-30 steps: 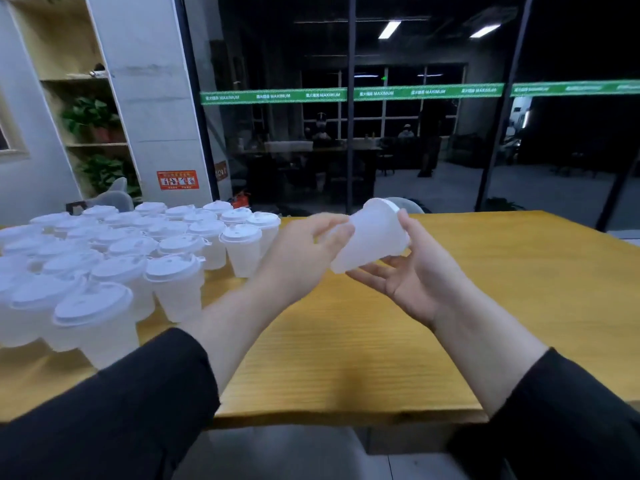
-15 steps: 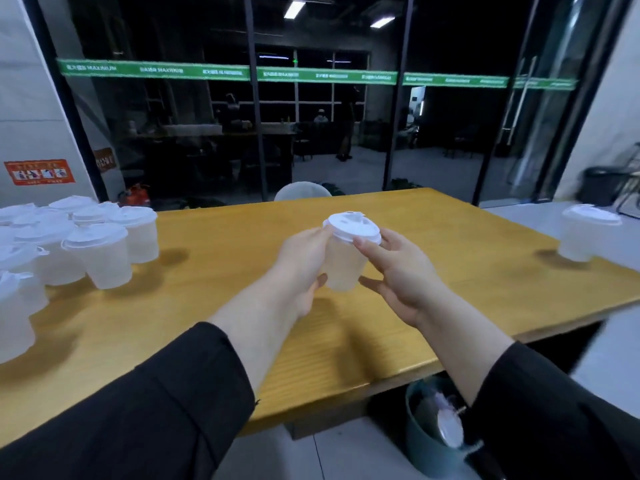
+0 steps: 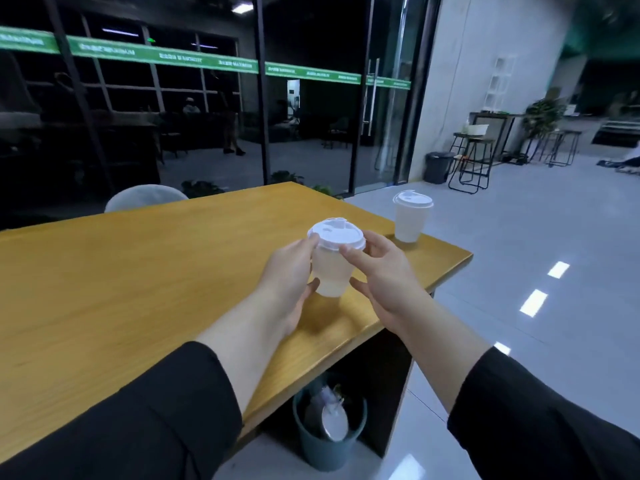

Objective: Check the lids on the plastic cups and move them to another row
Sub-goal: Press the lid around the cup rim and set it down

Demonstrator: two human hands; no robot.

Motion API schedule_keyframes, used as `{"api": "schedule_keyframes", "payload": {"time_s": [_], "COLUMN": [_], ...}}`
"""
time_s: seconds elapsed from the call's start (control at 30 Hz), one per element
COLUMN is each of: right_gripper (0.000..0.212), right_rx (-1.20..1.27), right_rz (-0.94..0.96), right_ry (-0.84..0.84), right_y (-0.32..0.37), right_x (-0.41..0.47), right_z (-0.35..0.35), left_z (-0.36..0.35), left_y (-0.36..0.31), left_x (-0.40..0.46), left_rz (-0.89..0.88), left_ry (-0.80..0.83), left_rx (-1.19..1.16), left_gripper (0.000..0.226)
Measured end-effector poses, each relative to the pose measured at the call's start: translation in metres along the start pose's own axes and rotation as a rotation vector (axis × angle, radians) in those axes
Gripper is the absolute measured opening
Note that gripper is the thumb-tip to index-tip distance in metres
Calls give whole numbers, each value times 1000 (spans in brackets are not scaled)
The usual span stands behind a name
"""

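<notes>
Fingers [image 3: 349, 252] of right hand [image 3: 384, 282] curled against lid [image 3: 336, 233] rim and cup side, thumb low on cup wall. Left hand [image 3: 287, 275] wrapped round opposite side of same plastic cup [image 3: 331, 271], fingertip on lid edge, thumb near base. Cup upright, translucent, white lid seated on top, held between both hands just above desk [image 3: 138, 271] near its right end; contact of base with desk not clear. Second lidded cup [image 3: 411, 216] upright on far right corner of desk, well apart from held one. Black sleeves [image 3: 145, 420] on both forearms. Grey-green bin [image 3: 329, 431] with rubbish on floor under desk edge. Pale chair back [image 3: 145, 197] behind far side of desk. Dark glass wall with green strip beyond; stools [image 3: 472, 161] and small dark bin [image 3: 438, 166] on tiled floor to right.
</notes>
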State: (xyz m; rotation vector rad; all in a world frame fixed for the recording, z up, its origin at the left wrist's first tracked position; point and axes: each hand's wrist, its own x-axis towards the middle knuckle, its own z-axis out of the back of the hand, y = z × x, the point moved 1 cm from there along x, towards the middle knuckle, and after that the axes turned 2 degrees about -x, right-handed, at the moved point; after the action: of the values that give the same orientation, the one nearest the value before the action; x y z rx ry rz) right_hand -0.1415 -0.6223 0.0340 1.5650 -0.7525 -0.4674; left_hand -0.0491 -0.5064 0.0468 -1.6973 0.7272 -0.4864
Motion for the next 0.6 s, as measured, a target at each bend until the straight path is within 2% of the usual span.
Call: {"api": "schedule_keyframes", "payload": {"time_s": [0.1, 0.3, 0.4, 0.53, 0.6], "right_gripper": [74, 33, 29, 24, 27], "right_rx": [-34, -82, -82, -85, -90], "right_rz": [0, -28, -31, -26, -27], "right_ry": [-59, -137, -172, -299, -337], "right_y": [-3, -6, -4, -2, -2], "right_x": [17, 51, 68, 87, 93], "right_z": [33, 94, 124, 160, 173], "left_z": [-30, -84, -113, -145, -158], "left_y": [11, 30, 36, 39, 42], "left_x": [24, 67, 89, 105, 110], "left_rz": [17, 52, 64, 106, 135], "left_ry": [72, 184, 249, 298, 312], "left_rx": [20, 80, 100, 89, 89], "left_gripper": [22, 23, 22, 26, 28]}}
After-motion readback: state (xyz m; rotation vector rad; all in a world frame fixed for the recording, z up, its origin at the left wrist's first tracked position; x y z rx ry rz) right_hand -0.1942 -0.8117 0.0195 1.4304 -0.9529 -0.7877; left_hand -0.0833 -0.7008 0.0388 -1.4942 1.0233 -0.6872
